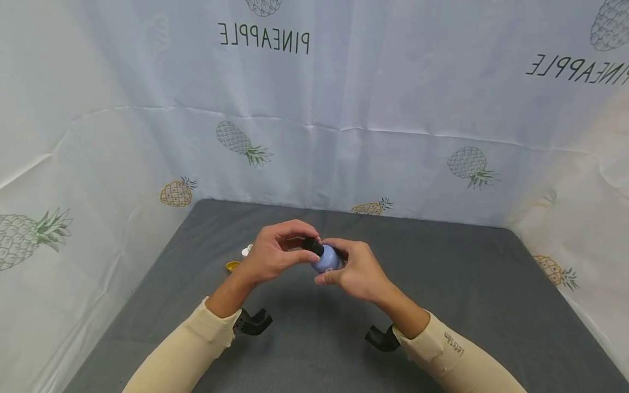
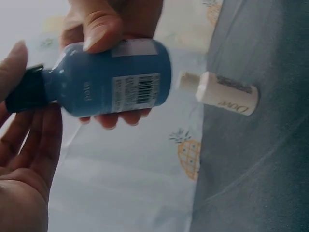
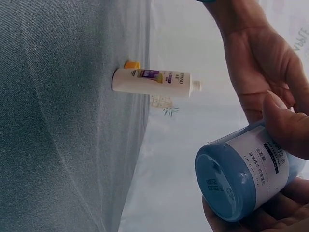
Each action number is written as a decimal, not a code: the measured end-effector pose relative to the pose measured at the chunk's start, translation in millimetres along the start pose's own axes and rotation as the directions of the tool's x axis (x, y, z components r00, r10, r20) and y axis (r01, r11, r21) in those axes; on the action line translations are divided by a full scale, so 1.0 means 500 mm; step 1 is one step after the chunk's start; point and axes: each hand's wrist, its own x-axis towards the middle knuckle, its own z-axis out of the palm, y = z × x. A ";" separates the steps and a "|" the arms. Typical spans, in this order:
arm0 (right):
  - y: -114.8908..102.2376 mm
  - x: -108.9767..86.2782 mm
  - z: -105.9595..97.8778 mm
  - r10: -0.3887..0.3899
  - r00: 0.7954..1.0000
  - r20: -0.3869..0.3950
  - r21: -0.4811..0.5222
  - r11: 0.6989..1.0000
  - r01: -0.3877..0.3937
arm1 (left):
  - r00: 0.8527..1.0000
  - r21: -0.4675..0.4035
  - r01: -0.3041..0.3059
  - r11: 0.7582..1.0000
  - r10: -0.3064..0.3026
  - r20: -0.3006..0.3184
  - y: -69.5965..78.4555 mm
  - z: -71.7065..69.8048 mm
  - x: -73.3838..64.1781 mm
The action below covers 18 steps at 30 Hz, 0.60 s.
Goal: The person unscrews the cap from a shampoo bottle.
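Note:
Above the middle of the dark table, my right hand (image 1: 361,270) grips a small blue bottle (image 1: 327,261) round its body. My left hand (image 1: 276,252) pinches the bottle's black cap (image 1: 313,246) between thumb and fingers. The cap sits at the neck; whether it is loose I cannot tell. In the left wrist view the bottle (image 2: 87,79) lies nearly level, a barcode label (image 2: 137,92) facing the camera. From the right wrist, its base (image 3: 219,188) and a white printed label (image 3: 260,164) show. The right palm is hidden behind the bottle.
A white Dove bottle (image 2: 229,94) stands on the table in the left wrist view. In the right wrist view stands a white bottle (image 3: 154,83) with a purple label, a yellow cap (image 3: 132,65) beside it. Pineapple-print curtains (image 1: 334,98) surround the grey-covered table (image 1: 442,305).

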 end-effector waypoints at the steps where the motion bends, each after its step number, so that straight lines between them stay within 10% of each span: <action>1: 0.001 0.000 0.000 0.000 1.000 0.000 0.000 1.000 0.000 | 1.000 0.004 -0.003 1.000 0.003 -0.005 0.000 0.001 0.000; 11: 0.003 0.001 0.000 -0.013 1.000 0.001 0.006 1.000 0.013 | 0.997 -0.166 -0.046 0.985 0.055 0.049 0.003 -0.001 -0.002; 18: 0.001 0.001 0.000 0.001 1.000 0.003 -0.007 1.000 -0.001 | 1.000 -0.077 -0.013 0.997 0.013 -0.009 -0.003 -0.001 -0.002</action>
